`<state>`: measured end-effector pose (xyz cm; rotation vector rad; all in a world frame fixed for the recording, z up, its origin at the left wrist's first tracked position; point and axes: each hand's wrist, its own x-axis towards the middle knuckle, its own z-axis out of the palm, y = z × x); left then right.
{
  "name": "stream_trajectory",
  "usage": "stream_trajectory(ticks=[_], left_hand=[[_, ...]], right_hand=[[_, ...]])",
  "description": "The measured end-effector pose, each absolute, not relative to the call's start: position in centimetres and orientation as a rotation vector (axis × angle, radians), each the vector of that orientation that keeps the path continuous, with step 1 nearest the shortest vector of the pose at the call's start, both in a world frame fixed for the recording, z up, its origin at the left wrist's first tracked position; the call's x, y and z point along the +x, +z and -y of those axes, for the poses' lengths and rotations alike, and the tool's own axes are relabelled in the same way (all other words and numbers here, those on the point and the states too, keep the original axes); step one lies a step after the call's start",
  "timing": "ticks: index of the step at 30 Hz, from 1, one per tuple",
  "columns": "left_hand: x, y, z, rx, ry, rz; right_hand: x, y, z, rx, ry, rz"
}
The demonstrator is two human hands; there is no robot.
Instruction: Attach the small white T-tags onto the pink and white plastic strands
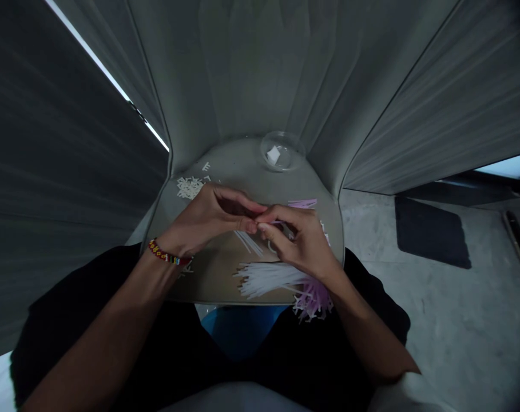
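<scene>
Because thumb and forefinger are pinched close on both the left hand (227, 212) and the right hand (292, 229), which meet fingertip to fingertip, I cannot tell what lies between them. A beaded bracelet (165, 254) circles the left wrist. Below the fingers, a few slim white sticks (249, 243) lie loose on the smooth, rounded chair seat (225, 157). Near the right wrist spreads a thick bundle of straight white sticks (264, 278), beside a lilac clump (313, 300) with forked, pale ends. Thin lilac strips (302, 203) rest beyond the right hand. Past the left, short white bits (190, 187) form a crumbly heap. Farther back, a clear round dish (293, 164) holds an angular white scrap (273, 154).
</scene>
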<state>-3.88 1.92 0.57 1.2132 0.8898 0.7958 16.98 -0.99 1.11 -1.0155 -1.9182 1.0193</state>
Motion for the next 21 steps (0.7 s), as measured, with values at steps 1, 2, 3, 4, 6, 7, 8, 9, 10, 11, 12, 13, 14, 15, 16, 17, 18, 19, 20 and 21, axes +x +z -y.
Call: stream_trajectory(ticks=[1, 2, 3, 4, 6, 7, 8, 9, 10, 11, 12, 13, 14, 15, 16, 17, 18, 19, 20, 21], left_hand=[[-3.9, 0.7, -2.0, 1.23, 0.802, -0.874], [-3.9, 0.9, -2.1, 1.253, 0.81, -0.859], [-4.0, 1.1, -2.1, 1.281, 0.826, -0.845], [-4.0, 1.3, -2.2, 1.311, 0.86, -0.831], [-4.2, 1.5, -2.1, 1.334, 0.949, -0.827], [-4.2, 1.6, -2.1, 1.309, 0.984, -0.837], [-4.2, 1.6, -2.0, 1.259, 1.007, -0.852], [-4.3, 1.5, -1.9, 1.192, 1.014, -0.865], [-4.3, 1.3, -1.9, 1.118, 1.008, -0.87], [-4.3, 1.2, -1.9, 1.049, 0.998, -0.866], [-4.3, 1.0, -1.8, 0.991, 0.99, -0.856], [-4.3, 0.8, -1.9, 0.949, 0.984, -0.851], [-4.2, 0.6, -1.9, 0.92, 0.981, -0.852], [-4.2, 0.4, -1.9, 0.905, 0.98, -0.861], [-4.0, 0.3, -1.9, 0.906, 0.987, -0.874], [-3.8, 0.2, -1.9, 0.923, 1.004, -0.884], [-3.6, 0.2, -1.8, 0.953, 1.029, -0.893], [-3.3, 0.2, -1.7, 0.989, 1.051, -0.9], [-2.9, 0.2, -1.6, 1.027, 1.07, -0.909], [-2.6, 0.2, -1.5, 1.061, 1.084, -0.921]], right_hand=[[17.0, 1.1, 0.9, -1.002, 1.014, 1.909], [16.9, 1.0, 0.8, -0.986, 0.991, 1.905], [16.9, 1.0, 0.7, -0.975, 0.946, 1.906], [16.9, 0.9, 0.6, -0.975, 0.88, 1.91], [16.8, 0.8, 0.5, -1.01, 0.717, 1.913], [16.8, 0.8, 0.4, -1.034, 0.648, 1.908], [16.8, 0.7, 0.4, -1.049, 0.613, 1.898], [16.7, 0.7, 0.4, -1.053, 0.617, 1.888], [16.7, 0.6, 0.4, -1.04, 0.648, 1.876], [16.7, 0.6, 0.4, -1.019, 0.691, 1.864], [16.7, 0.5, 0.4, -0.997, 0.73, 1.852], [16.7, 0.5, 0.4, -0.978, 0.754, 1.839], [16.7, 0.5, 0.4, -0.968, 0.763, 1.827], [16.7, 0.5, 0.4, -0.967, 0.763, 1.817], [16.7, 0.5, 0.4, -0.972, 0.763, 1.809], [16.7, 0.6, 0.4, -0.983, 0.764, 1.804], [16.7, 0.6, 0.4, -0.997, 0.764, 1.799], [16.7, 0.7, 0.4, -1.012, 0.765, 1.792], [16.7, 0.8, 0.4, -1.024, 0.768, 1.784], [16.7, 0.8, 0.4, -1.028, 0.772, 1.766]])
